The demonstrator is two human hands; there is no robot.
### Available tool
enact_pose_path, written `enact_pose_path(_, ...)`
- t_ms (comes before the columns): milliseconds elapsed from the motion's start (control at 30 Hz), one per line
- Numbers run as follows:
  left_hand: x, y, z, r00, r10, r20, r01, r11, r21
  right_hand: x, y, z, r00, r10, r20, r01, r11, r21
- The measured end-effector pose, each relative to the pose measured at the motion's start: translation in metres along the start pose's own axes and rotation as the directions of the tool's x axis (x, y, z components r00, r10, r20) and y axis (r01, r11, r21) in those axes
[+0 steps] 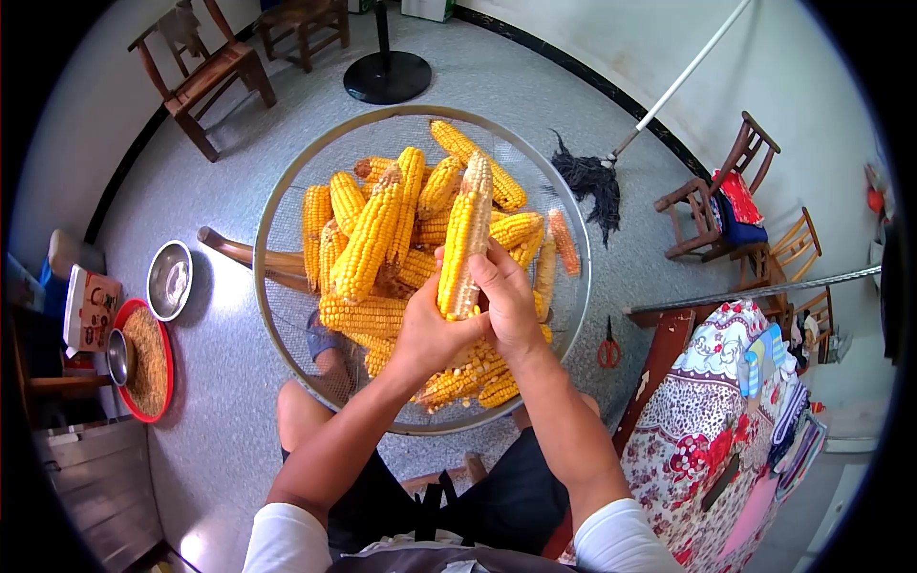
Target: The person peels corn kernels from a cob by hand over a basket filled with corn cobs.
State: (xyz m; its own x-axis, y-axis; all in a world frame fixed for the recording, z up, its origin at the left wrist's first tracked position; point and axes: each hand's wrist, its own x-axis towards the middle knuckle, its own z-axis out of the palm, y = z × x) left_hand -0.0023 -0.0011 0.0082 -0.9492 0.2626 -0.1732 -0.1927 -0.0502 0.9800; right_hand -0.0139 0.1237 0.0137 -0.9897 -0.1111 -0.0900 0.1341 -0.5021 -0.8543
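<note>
An ear of corn is held upright over the sieve, its right side stripped to pale cob and its left side still covered in yellow kernels. My left hand wraps round its lower left part. On the right side, my right hand grips the same ear, thumb pressed against the bare strip. Below both hands, a round mesh sieve with a metal rim holds a heap of yellow corn ears. Some loose kernels lie near its front. A stripped reddish cob rests at the sieve's right side.
To the left stand a metal bowl and a red basin of grain-like bits. Orange-handled scissors lie on the floor at right, near a bed with floral cloth. A mop leans behind; wooden chairs stand around.
</note>
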Motion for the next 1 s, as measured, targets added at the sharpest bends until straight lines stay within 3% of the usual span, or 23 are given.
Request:
enact_pose_path(267, 0.001, -0.001, -0.011, 0.992, -0.001, 0.127, 0.011, 0.997, -0.076, 0.009, 0.001, -0.002, 0.998, 0.013, -0.055, -0.005, 0.991, 0.132)
enact_pose_path(333, -0.003, 0.013, -0.013, 0.968, -0.14, 0.209, 0.181, 0.964, -0.194, 0.008, -0.002, -0.003, 0.994, 0.048, -0.103, -0.023, 0.973, 0.231)
enact_pose_path(367, -0.003, 0.01, -0.015, 0.968, -0.14, 0.209, 0.181, 0.964, -0.194, 0.008, -0.002, -0.002, 0.994, 0.048, -0.103, -0.023, 0.973, 0.23)
enact_pose_path(433, -0.001, 0.003, -0.017, 0.957, -0.139, 0.254, 0.234, 0.887, -0.397, 0.007, -0.003, 0.0, 0.994, 0.027, -0.107, -0.008, 0.985, 0.174)
enact_pose_path(533, -0.003, 0.002, -0.011, 0.977, -0.127, 0.171, 0.185, 0.903, -0.389, 0.008, -0.002, 0.0, 0.995, 0.005, -0.096, 0.009, 0.989, 0.146)
enact_pose_path(600, -0.002, 0.004, -0.01, 0.972, -0.134, 0.194, 0.198, 0.912, -0.359, 0.006, -0.001, -0.001, 0.995, 0.003, -0.101, 0.011, 0.99, 0.139)
enact_pose_path(667, -0.001, 0.004, -0.008, 0.967, -0.139, 0.213, 0.205, 0.921, -0.33, 0.004, -0.002, 0.0, 0.993, -0.088, -0.082, 0.086, 0.996, -0.021)
enact_pose_path(767, -0.001, 0.001, -0.002, 0.984, -0.099, 0.146, 0.137, 0.949, -0.284, 0.002, 0.0, -0.005, 0.992, -0.09, -0.088, 0.084, 0.995, -0.062)
enact_pose_path(833, -0.001, 0.001, 0.0, 0.983, -0.137, 0.126, 0.159, 0.969, -0.188, 0.001, 0.002, -0.007, 0.991, -0.071, -0.113, 0.069, 0.997, -0.025)
enact_pose_path(1000, -0.002, 0.003, 0.003, 0.981, -0.124, 0.149, 0.149, 0.974, -0.172, 0.002, 0.0, -0.009, 0.987, 0.024, -0.162, -0.009, 0.996, 0.091)
